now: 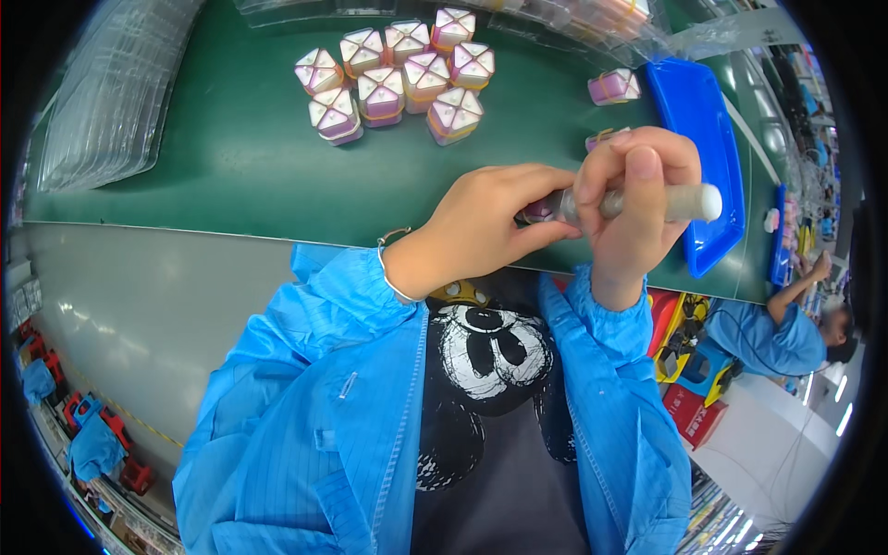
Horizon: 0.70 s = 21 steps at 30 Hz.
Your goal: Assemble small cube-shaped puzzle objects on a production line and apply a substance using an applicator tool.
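My left hand (486, 217) pinches a small purple piece (538, 212) between thumb and fingers; most of it is hidden. My right hand (640, 185) is wrapped round a whitish cylindrical tube with a rounded white end (698, 203). The tube's other end points at the piece in my left hand; whether they touch I cannot tell. Beyond my hands stands a group of purple-and-white blocks (381, 96), several of them bound with bands. One more such block (614, 87) lies near the blue tray, and another (603, 139) is partly covered by my right hand.
A blue plastic tray (717, 217) lies at the right on the green table (240, 139). Nested clear plastic trays (116, 92) stand at the left, and more clear packaging (573, 28) lies along the far side. Another person in blue (768, 333) works at the right.
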Available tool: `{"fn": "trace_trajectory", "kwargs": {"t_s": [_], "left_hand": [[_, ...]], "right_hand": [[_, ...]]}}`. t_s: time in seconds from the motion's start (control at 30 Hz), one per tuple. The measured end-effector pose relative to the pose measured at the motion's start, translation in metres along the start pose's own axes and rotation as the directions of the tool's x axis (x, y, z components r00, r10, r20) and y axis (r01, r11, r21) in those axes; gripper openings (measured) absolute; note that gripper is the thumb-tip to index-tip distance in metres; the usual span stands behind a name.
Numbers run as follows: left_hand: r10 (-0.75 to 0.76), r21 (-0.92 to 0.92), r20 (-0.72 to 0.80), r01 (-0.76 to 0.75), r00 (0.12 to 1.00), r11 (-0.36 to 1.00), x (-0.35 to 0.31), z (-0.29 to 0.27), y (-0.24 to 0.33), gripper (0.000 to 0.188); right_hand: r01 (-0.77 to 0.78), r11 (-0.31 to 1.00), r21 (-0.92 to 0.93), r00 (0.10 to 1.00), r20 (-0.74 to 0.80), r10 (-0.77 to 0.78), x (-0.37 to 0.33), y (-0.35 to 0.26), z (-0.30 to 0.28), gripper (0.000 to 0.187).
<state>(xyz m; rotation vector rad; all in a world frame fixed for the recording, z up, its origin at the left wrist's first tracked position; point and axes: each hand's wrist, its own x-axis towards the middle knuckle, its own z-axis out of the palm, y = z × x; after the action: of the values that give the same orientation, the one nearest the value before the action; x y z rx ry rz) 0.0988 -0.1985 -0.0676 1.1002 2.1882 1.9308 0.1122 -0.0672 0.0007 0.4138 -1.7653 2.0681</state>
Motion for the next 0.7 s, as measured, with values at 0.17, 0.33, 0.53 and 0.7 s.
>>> {"fn": "trace_trajectory", "kwargs": {"t_s": [0.17, 0.33, 0.53, 0.7], "left_hand": [[-0.050, -0.038, -0.014, 0.049, 0.999, 0.998, -0.001, 0.000, 0.001, 0.037], [-0.068, -0.053, -0.021, 0.067, 0.997, 0.996, -0.002, 0.002, 0.000, 0.037], [-0.037, 0.160, 0.065, 0.026, 0.997, 0.987, -0.002, 0.003, -0.002, 0.048], [-0.066, 0.039, 0.121, 0.061, 0.991, 0.997, -0.001, 0.004, -0.010, 0.063]], "right_hand": [[0.049, 0.998, -0.025, 0.999, 0.002, -0.049, -0.005, 0.002, -0.001, 0.015], [0.012, 1.000, 0.009, 1.000, 0.001, -0.012, -0.004, 0.004, -0.003, 0.014], [0.037, 0.994, 0.104, 0.997, -0.067, -0.031, 0.000, 0.003, -0.012, 0.014], [0.051, 0.972, 0.229, 0.984, -0.180, -0.009, 0.009, -0.049, -0.052, 0.019]]}}
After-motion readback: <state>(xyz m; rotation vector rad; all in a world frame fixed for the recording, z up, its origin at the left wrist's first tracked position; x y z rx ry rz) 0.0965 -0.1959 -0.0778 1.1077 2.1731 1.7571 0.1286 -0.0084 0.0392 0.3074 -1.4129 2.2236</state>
